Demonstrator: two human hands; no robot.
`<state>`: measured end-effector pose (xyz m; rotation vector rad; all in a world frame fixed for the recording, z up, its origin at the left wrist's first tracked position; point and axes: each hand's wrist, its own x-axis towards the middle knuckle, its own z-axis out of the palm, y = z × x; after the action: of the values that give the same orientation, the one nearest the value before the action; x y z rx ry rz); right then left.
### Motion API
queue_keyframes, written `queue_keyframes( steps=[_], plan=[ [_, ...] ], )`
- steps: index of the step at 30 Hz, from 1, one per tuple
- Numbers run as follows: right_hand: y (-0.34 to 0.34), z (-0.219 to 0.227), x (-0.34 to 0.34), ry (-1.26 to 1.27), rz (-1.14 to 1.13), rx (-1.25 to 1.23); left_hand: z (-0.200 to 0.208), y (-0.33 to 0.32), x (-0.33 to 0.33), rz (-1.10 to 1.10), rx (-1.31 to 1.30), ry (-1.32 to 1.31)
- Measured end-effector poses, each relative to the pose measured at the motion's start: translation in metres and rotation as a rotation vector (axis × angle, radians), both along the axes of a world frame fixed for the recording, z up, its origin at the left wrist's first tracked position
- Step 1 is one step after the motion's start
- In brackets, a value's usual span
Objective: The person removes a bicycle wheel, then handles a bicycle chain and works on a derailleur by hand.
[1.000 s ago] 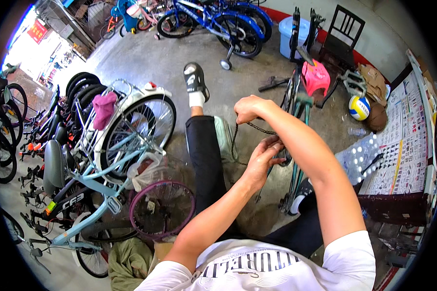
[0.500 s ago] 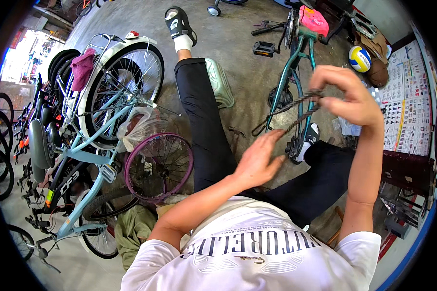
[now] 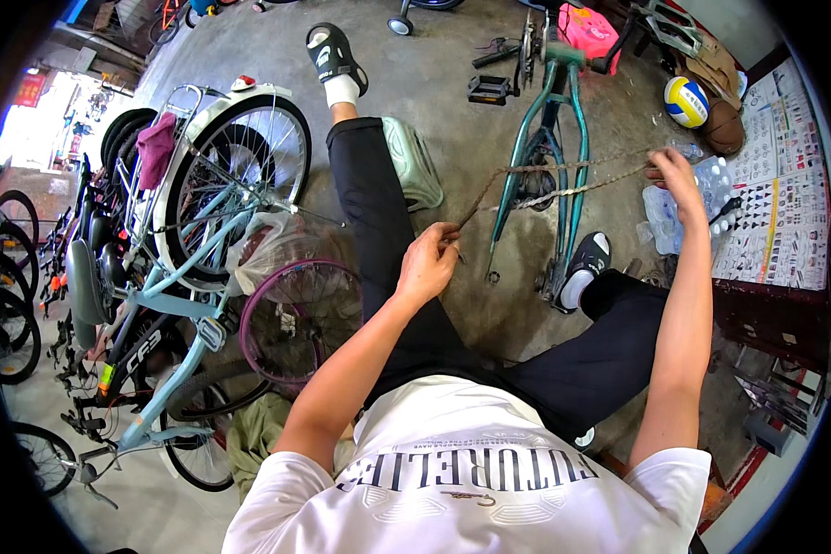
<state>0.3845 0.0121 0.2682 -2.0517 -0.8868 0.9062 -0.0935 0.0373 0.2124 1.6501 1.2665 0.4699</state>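
A rusty-looking bicycle chain [image 3: 619, 181] is stretched in a long doubled loop between my hands, crossing above a teal bicycle frame [image 3: 524, 138]. My left hand [image 3: 427, 265] pinches the chain's near-left end, just over my black trouser leg. At the far-right end my right hand [image 3: 678, 185] grips the chain with bent fingers, near some clear plastic bottles. The frame lies on the floor between my feet, its crank and black pedal [image 3: 489, 90] toward the far side.
On the left stands a light blue bicycle [image 3: 189, 346], with a purple wheel rim [image 3: 249, 319] beside my leg. A pale green jug [image 3: 414, 166] sits by my left shin. A ball [image 3: 686, 102] and a printed sheet [image 3: 766, 194] are at the right.
My hands have drawn apart, left hand leftward and nearer, right hand slightly right and lower. The chain, bunched in a loop before, is now pulled out lengthwise.
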Motion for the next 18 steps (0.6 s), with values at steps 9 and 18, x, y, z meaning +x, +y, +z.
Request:
queue_keyframes(
  steps=[9, 18],
  plan=[
    [0.020, -0.004, 0.005, 0.108, 0.103, 0.148, -0.026, 0.032, 0.042, 0.140, 0.401, 0.274],
    [0.030, 0.021, 0.014, 0.194, -0.199, 0.376, -0.019, 0.058, 0.049, 0.178, 0.125, -0.047]
  ],
)
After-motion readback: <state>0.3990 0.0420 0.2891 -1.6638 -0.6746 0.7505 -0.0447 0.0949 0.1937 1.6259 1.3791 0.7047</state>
